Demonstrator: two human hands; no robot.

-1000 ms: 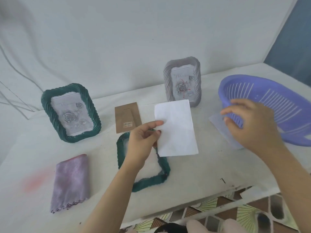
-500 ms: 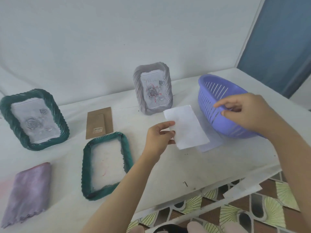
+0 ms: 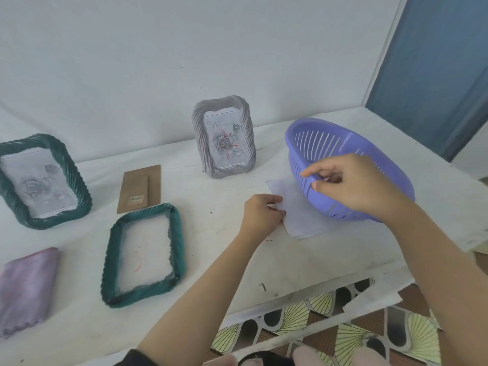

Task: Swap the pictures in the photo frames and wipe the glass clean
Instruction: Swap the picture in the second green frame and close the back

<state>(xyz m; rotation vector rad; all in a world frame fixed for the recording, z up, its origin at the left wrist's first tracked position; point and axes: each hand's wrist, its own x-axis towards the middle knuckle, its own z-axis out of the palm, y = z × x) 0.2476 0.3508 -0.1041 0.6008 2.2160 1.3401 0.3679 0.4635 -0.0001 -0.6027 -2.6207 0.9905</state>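
My left hand [image 3: 261, 215] pinches the left edge of a white picture sheet [image 3: 303, 217] that lies flat on the table, partly under the purple basket [image 3: 343, 154]. My right hand [image 3: 353, 183] grips the basket's near rim and holds it tilted. An open green frame [image 3: 144, 256] lies face down in front of me, with no backing in it. Its brown backing board [image 3: 139, 188] lies just behind it. A second green frame [image 3: 39, 180] stands at the far left with a rose picture. A grey frame [image 3: 224, 137] stands at the back centre with a rose picture.
A folded purple cloth [image 3: 25, 285] lies at the near left. The white table [image 3: 303, 268] ends at a near edge, with patterned floor tiles [image 3: 317, 328] below. A blue door panel [image 3: 435, 70] stands at the far right behind the table corner.
My left hand carried the white sheet from mid-air down to the right and laid it on the table under the basket. My right hand stayed on the basket rim.
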